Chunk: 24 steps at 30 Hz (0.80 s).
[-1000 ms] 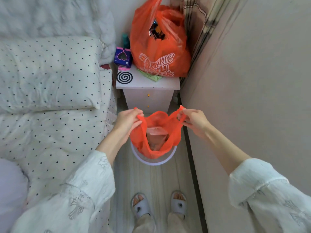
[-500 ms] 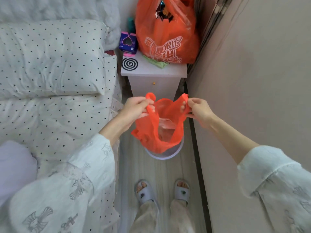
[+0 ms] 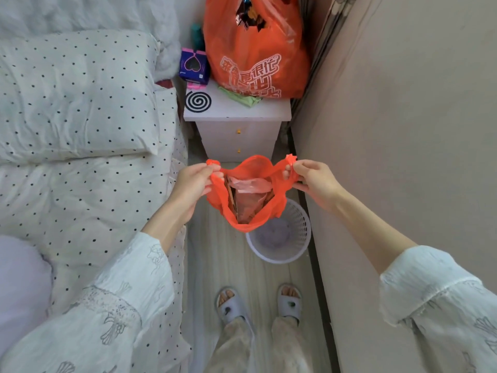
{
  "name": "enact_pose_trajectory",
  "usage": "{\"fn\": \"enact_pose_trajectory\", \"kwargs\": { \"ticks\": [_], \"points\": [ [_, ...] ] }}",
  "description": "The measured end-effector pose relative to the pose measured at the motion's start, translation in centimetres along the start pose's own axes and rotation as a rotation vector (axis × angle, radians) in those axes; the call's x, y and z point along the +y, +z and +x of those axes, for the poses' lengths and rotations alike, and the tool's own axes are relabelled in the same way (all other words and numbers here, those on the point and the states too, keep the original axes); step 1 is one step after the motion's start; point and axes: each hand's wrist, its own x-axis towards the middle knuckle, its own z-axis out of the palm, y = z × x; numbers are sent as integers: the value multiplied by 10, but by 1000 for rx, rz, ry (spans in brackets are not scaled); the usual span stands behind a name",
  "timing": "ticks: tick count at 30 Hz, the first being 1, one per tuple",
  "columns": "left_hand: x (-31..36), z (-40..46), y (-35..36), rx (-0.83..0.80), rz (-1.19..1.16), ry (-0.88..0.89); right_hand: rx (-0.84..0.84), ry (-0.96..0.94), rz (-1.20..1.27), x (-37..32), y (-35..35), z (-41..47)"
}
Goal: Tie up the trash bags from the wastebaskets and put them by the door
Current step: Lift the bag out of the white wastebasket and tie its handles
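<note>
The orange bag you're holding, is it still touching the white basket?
Cannot tell. In the head view the orange bag overlaps the white basket rim, hiding any gap.

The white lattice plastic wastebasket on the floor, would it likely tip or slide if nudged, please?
Probably slides easily: the white lattice plastic wastebasket looks thin-walled and now empty, so likely light. The smooth pale wood-look floor offers little grip. Tipping seems possible too, since nothing weighs it down.
</note>
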Motion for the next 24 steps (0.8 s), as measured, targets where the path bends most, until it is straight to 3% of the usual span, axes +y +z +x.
{"fn": "enact_pose_trajectory", "kwargs": {
  "ticks": [12, 18, 24],
  "points": [
    [11, -75, -7, -66, 127, 209, 11, -141, -40, -13, -5, -87],
    [-21, -138, 5, 35, 99, 244, -61, -135, -68, 18, -16, -143],
    [-77, -196, 22, 69, 229, 263, -109, -137, -121, 76, -28, -186]
  ]
}}
